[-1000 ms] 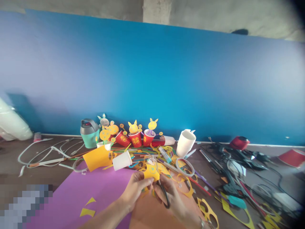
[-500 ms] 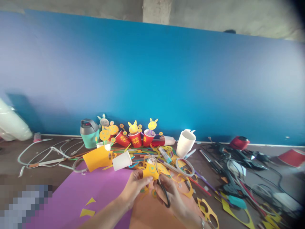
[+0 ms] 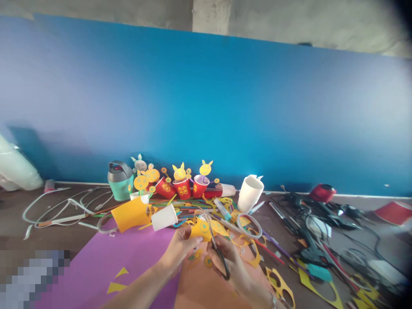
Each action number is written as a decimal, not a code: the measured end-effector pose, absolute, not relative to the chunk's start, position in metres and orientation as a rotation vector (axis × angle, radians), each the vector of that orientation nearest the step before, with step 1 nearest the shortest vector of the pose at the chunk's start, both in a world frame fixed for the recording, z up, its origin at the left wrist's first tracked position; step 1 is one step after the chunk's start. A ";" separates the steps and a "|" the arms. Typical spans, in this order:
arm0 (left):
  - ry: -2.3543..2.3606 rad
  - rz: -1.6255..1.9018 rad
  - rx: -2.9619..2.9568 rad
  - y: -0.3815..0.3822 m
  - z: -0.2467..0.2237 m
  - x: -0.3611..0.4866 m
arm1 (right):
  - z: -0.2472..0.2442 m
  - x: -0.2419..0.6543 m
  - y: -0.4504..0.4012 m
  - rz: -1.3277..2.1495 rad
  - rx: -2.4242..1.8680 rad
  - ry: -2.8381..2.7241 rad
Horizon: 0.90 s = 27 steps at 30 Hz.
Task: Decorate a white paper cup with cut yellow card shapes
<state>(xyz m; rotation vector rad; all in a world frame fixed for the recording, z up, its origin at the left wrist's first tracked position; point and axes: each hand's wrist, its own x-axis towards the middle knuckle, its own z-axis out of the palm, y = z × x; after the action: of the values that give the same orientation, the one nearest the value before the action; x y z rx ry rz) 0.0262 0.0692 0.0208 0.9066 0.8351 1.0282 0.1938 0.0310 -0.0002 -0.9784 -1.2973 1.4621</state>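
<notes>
Yellow paper point(image 3: 195, 233) has slid slightly leftward, and the scissors point(image 3: 222, 259) now show their blades more plainly beside it.
It sits above the orange sheet point(image 3: 206, 289), pinched in the fingers of the left hand point(image 3: 176, 253); those of the right hand point(image 3: 236, 262) curl round the scissor handles. Trimming around the drawn circle point(image 3: 205, 226) seems in hand; the next move likely calls for turning the paper steadily. Beyond, red cups point(image 3: 182, 189) line the worktop point(image 3: 75, 242).
</notes>
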 end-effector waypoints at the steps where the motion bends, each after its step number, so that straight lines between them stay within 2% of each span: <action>1: 0.832 1.029 0.925 0.070 0.020 0.026 | 0.002 0.193 0.031 1.469 -0.977 -1.297; 14: 0.802 1.089 0.796 0.068 0.016 0.027 | -0.006 0.199 0.033 1.444 -0.993 -1.304; 27: 0.826 1.159 0.752 0.064 0.031 0.028 | 0.007 0.196 0.031 1.443 -1.010 -1.332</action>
<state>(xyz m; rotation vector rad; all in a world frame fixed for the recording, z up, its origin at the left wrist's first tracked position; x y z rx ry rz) 0.0282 0.0640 0.0313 0.7519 0.8260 1.1593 0.1965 0.0314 0.0075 -1.0100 -1.3323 1.4432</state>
